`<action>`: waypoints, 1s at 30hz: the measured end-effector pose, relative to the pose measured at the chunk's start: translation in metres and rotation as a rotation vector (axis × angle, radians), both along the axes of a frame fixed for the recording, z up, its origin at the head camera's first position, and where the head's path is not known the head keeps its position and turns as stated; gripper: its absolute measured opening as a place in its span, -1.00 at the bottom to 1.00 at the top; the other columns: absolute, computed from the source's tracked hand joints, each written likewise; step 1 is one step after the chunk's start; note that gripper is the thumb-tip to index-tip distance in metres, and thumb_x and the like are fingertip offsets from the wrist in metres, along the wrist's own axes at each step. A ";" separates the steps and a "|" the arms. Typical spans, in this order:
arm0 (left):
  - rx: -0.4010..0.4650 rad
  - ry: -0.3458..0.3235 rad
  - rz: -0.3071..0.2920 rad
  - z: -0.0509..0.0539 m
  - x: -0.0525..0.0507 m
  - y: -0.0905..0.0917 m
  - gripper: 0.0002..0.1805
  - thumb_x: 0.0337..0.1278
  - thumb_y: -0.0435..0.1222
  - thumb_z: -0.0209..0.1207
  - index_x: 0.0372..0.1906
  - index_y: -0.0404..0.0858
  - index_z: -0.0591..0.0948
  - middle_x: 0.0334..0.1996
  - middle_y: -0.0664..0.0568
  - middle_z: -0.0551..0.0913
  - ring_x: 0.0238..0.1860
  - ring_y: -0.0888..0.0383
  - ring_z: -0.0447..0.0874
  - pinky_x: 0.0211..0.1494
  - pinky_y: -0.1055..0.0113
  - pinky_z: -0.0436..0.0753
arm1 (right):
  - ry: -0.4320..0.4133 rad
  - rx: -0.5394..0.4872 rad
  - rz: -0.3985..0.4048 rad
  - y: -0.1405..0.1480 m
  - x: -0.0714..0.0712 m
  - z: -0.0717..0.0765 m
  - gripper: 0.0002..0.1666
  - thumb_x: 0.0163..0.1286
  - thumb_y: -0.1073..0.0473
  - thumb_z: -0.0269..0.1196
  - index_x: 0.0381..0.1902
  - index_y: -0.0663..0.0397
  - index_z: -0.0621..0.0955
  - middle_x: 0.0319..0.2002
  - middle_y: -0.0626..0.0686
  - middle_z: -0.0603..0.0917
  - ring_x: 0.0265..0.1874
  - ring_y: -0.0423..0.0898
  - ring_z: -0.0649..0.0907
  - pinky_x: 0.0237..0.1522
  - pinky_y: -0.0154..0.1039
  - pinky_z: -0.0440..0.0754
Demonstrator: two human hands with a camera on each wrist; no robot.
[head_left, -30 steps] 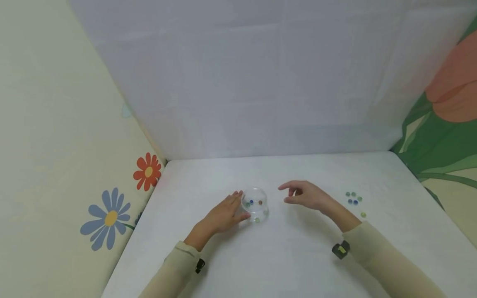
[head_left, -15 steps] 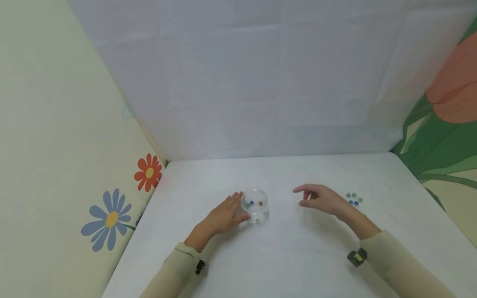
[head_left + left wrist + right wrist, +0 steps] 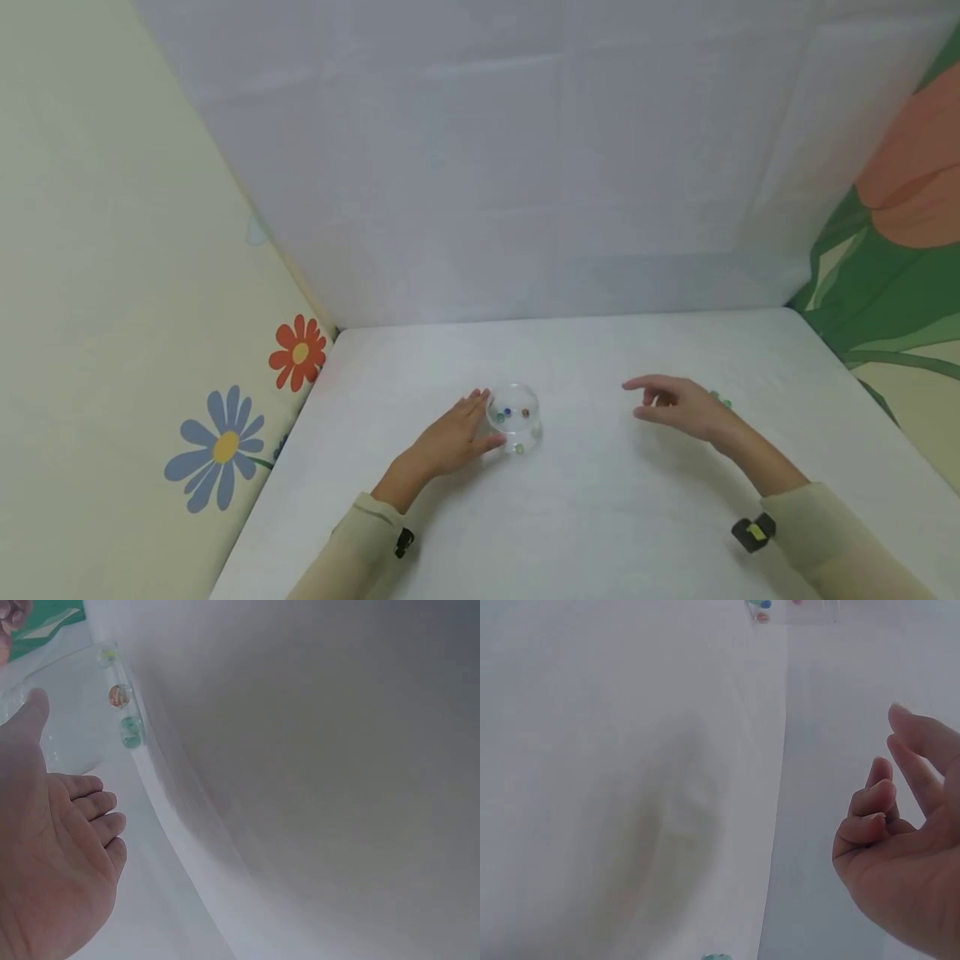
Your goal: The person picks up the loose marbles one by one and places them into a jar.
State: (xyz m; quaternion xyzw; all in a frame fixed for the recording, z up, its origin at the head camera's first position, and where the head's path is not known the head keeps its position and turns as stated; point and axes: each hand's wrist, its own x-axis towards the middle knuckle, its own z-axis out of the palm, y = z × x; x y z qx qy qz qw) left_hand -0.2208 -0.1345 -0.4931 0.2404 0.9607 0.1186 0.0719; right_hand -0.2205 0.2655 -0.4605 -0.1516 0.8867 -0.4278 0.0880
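Observation:
A clear round container (image 3: 514, 384) stands on the white table, with several marbles in it, including a blue marble (image 3: 507, 412) and a brown marble (image 3: 526, 413). My left hand (image 3: 453, 437) lies against its left side, thumb at the near side and fingers extended. The left wrist view shows the palm of my left hand (image 3: 56, 862) beside the container, its thumb spread. Right of the container, my right hand (image 3: 678, 406) hovers over the table, holding nothing. In the right wrist view, the right hand (image 3: 907, 847) has thumb and index finger extended and the other fingers bent.
Green marbles (image 3: 726, 402) show just behind the right hand, which hides part of that area. A white sheet (image 3: 465, 167) rises behind the table (image 3: 600, 517). Flower-patterned fabric (image 3: 75, 250) borders the left side, with more at the right.
My right hand has moved right, away from the container, and now covers most of the loose marbles on that side. The left hand and the container have stayed in place.

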 end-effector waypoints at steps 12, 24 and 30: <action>-0.003 0.019 -0.018 0.000 -0.001 0.001 -0.05 0.45 0.25 -0.05 0.59 -0.36 0.08 0.60 -0.15 0.08 0.62 -0.03 -0.03 0.65 0.08 0.07 | 0.006 0.064 -0.051 0.043 0.013 -0.007 -0.40 0.43 0.02 0.33 0.36 0.06 0.53 -0.15 0.04 0.55 -0.28 -0.09 0.48 -0.38 -0.32 0.50; -0.003 0.023 -0.024 -0.002 -0.001 0.000 -0.04 0.44 0.26 -0.04 0.59 -0.37 0.09 0.60 -0.15 0.08 0.62 -0.03 -0.04 0.65 0.09 0.07 | 0.003 0.051 -0.049 0.077 0.018 -0.010 -0.40 0.44 0.07 0.32 0.37 0.16 0.51 -0.16 0.07 0.53 -0.32 -0.19 0.48 -0.43 -0.33 0.50; -0.014 0.035 -0.027 -0.003 -0.001 0.000 -0.03 0.44 0.28 -0.08 0.59 -0.37 0.08 0.60 -0.14 0.07 0.62 -0.01 -0.03 0.65 0.11 0.05 | -0.040 0.069 -0.023 0.090 0.017 -0.014 -0.35 0.45 0.08 0.32 0.40 0.19 0.46 -0.13 0.08 0.55 -0.32 -0.18 0.51 -0.39 -0.32 0.53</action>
